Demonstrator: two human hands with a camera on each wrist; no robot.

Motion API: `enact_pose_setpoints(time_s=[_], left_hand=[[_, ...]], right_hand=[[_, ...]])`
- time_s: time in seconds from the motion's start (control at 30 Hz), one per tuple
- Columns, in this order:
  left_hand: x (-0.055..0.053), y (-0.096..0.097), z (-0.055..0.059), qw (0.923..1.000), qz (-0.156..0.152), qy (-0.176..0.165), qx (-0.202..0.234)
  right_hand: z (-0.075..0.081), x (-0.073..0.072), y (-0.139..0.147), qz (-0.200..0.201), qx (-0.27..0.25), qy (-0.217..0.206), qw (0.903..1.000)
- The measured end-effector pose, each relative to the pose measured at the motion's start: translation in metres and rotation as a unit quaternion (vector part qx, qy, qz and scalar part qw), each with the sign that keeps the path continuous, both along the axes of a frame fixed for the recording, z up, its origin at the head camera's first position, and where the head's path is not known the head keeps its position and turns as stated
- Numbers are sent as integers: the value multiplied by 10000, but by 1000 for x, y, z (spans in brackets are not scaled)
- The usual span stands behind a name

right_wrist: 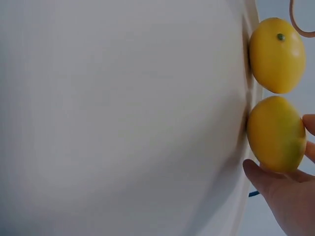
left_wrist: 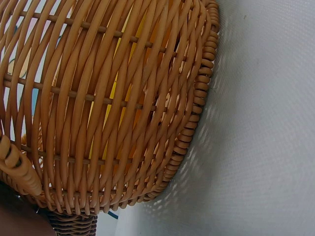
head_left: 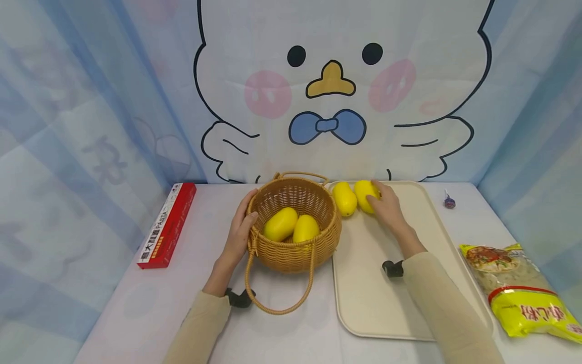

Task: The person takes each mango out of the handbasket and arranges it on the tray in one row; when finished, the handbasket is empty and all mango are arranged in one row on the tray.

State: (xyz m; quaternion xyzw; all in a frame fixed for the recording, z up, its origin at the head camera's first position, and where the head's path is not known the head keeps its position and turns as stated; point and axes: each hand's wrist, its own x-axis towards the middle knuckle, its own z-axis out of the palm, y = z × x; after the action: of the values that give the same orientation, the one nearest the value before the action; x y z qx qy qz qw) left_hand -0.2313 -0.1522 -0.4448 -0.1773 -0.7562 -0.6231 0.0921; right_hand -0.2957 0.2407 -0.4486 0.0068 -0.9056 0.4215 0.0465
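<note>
You can read "PASTA" in capitals on the white side of the red box, after some Chinese characters too small to make out. The yellow noodle bag carries large red Chinese characters on its lower yellow band, blurred at this angle. Nothing else bears legible writing.

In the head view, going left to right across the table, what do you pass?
Red pasta box → left hand → wicker basket holding two yellow fruits → yellow fruit on the tray → right hand gripping another yellow fruit → small purple object → yellow noodle packet.
</note>
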Motion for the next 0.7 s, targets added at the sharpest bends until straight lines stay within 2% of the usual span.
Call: enact_pose_setpoints(time_s=[0.37,0.7], left_hand=[[0,0,0,10000,-39,19,14],[0,0,0,10000,15,-76,-36]], right_hand=[[-3,4,-4,-189,250,136,9994],[-3,4,-5,-393,58,-269,9989]])
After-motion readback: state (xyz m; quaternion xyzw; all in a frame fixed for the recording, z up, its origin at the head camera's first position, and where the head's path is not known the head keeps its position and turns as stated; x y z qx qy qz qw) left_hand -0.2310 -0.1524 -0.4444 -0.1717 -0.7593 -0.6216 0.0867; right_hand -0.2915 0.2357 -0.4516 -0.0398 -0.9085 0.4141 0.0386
